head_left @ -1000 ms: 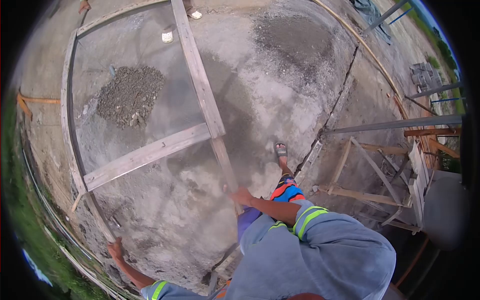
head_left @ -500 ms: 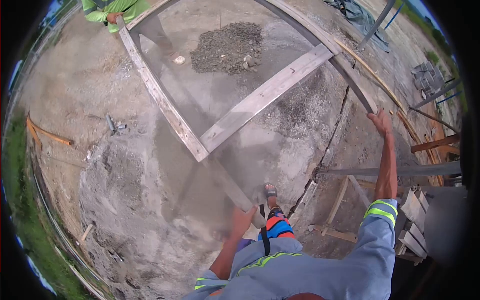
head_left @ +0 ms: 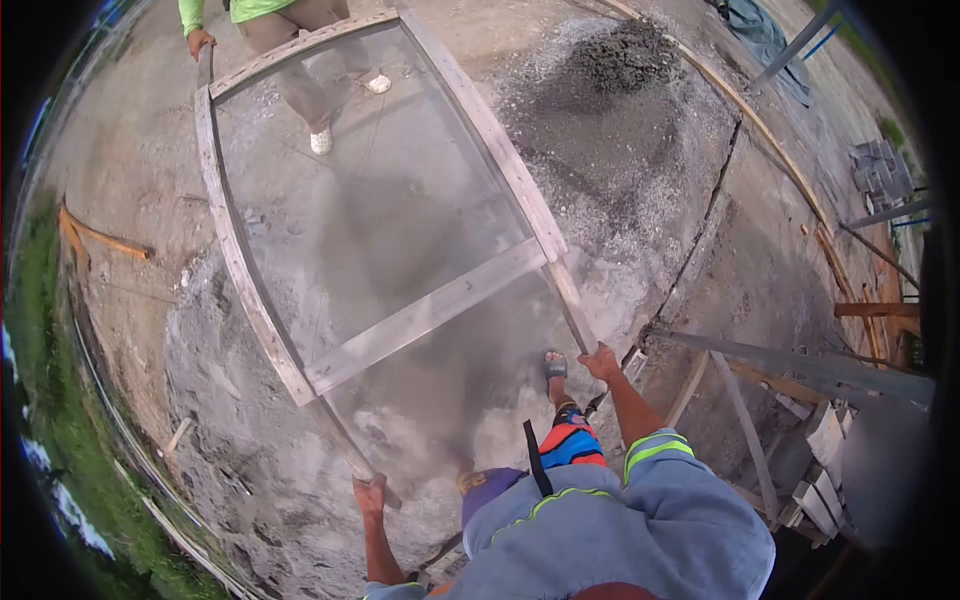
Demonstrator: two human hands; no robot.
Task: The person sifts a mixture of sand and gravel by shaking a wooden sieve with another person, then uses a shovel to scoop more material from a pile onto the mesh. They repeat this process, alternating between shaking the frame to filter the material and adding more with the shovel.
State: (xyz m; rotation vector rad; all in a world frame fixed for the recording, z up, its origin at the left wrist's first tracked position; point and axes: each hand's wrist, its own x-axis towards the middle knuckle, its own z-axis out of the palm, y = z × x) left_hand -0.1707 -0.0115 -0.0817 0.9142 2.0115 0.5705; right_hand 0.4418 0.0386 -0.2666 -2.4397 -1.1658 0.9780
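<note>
A large wooden-framed sieve [head_left: 430,318] with a fine mesh panel [head_left: 440,165] spans the middle of the view, held above the ground. My left hand [head_left: 369,492] is closed around the end of its near left handle. The near right handle [head_left: 572,308] ends in my right hand [head_left: 600,362], also closed. At the far left corner, a co-worker's hand [head_left: 200,43] grips another handle. Through the mesh I see the ground and the co-worker's pale shoes [head_left: 321,141]. Dusty grey material [head_left: 440,400] lies under the near crossbar.
A dark gravel heap [head_left: 622,57] sits beyond the sieve's right side. Long timber [head_left: 745,110] runs along the right, with stacked blocks [head_left: 880,172] farther out. Close on my right are a grey beam [head_left: 800,365] and leaning boards [head_left: 742,420]. Grass [head_left: 50,400] borders the left.
The sieve has swung left, and my right hand has come down and inward with its handle. My left hand has shifted left. Gravel seen inside the frame earlier no longer shows there.
</note>
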